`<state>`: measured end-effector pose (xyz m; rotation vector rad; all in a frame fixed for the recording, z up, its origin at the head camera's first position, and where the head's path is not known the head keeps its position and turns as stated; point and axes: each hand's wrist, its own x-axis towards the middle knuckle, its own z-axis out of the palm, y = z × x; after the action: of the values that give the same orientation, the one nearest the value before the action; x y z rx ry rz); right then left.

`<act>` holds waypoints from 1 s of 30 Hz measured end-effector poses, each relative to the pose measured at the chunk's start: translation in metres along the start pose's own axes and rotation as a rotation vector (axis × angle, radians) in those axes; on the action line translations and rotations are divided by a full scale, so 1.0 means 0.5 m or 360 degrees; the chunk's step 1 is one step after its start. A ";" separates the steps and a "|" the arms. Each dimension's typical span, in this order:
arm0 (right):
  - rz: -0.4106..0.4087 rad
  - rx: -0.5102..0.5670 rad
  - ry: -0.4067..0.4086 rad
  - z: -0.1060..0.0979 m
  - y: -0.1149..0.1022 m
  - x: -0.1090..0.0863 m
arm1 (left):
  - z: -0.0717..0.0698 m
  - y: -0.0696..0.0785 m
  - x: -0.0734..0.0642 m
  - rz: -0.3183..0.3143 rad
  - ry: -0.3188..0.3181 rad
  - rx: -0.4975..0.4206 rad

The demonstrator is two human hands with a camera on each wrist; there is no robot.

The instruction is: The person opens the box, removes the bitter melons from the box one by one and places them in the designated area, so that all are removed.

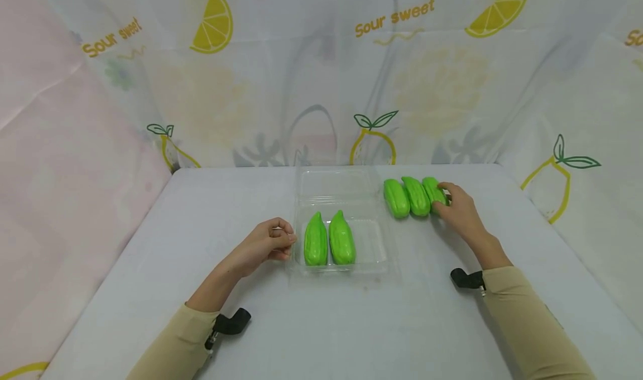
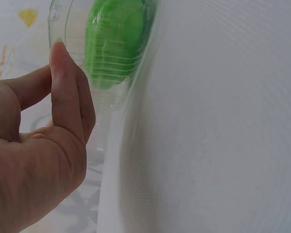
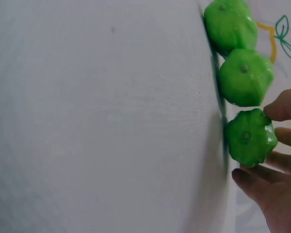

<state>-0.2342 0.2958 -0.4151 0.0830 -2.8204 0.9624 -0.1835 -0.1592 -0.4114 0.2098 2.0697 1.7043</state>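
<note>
A clear plastic clamshell box [image 1: 372,246] lies opened on the table, its lid [image 1: 337,183] folded back. Two glossy, ridged green bitter melons [image 1: 315,240] [image 1: 342,239] lie side by side in its left half, pointed ends away. My left hand [image 1: 268,240] pinches the box's left rim between thumb and fingers. Right of the lid, three more bitter melons stand in a row on the table. My right hand [image 1: 459,210] has its thumb and fingers curled round the rightmost bitter melon [image 3: 250,137], which still rests on the table. Its two neighbours [image 3: 245,76] [image 3: 230,26] are untouched.
The table [image 1: 321,330] wears a white cover. Behind it hangs a pale curtain [image 1: 321,67] with lemon prints and lettering, and similar cloth encloses both sides. Black wrist mounts [image 1: 233,321] [image 1: 466,278] stick out from both beige sleeves.
</note>
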 end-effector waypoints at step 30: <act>-0.0136 0.0001 0.0186 -0.011 -0.008 -0.012 | 0.001 0.001 0.000 0.0006 0.0000 0.0004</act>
<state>-0.2272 0.2960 -0.4096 0.1411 -2.6874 0.9183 -0.1836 -0.1586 -0.4109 0.2149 2.0725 1.7042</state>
